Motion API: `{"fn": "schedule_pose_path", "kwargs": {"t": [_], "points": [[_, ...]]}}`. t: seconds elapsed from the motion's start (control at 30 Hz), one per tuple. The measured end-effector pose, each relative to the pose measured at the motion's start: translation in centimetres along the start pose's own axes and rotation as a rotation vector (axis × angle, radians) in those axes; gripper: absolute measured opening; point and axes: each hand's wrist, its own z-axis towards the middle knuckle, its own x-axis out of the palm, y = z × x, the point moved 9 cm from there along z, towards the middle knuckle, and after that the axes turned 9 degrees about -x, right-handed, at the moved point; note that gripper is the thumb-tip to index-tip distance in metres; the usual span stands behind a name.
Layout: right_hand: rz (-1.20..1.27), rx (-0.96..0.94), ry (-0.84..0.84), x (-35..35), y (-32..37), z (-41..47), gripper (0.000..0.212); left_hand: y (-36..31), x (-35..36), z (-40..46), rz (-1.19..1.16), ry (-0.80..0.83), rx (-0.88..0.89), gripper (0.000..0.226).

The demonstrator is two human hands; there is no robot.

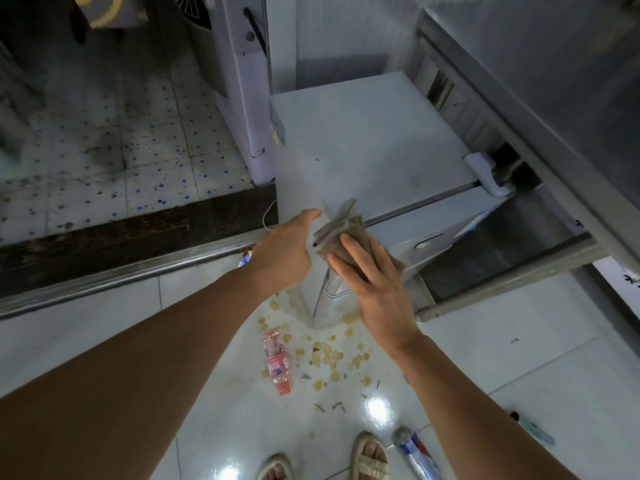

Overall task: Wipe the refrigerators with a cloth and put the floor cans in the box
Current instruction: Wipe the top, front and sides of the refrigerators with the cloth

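A small white refrigerator [374, 140] stands in front of me, seen from above. A grey-brown folded cloth [337, 233] lies at its near top corner. My right hand [374, 285] presses flat on the cloth with fingers spread. My left hand [284, 247] grips the cloth's left edge at the fridge corner. On the white floor lie a blue-and-red can [415, 452] beside my right foot, a small can [246, 258] partly hidden behind my left wrist, and a pink-labelled plastic bottle [277, 362].
A taller white refrigerator [242, 91] stands behind on the left. A steel table [540, 140] overhangs on the right. Yellowish chips and scraps [332, 358] litter the floor. A metal threshold strip [121, 271] crosses the left. My sandalled feet [367, 455] are at the bottom.
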Motion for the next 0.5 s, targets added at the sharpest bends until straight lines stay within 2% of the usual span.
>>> {"fn": "schedule_pose_path", "kwargs": {"t": [0.27,0.4,0.5], "points": [[0.038,0.088,-0.029,-0.3,-6.4,-0.3,0.064,-2.0,0.6,0.4,-0.019,-0.06,0.052,0.063],[-0.12,0.213,0.015,-1.9,-13.5,-2.1,0.062,-3.4,1.3,-0.2,-0.003,-0.073,0.094,0.063],[-0.198,0.235,0.041,-2.8,-16.5,-2.2,0.061,-4.9,1.6,-1.2,0.01,-0.2,0.135,0.051]]}}
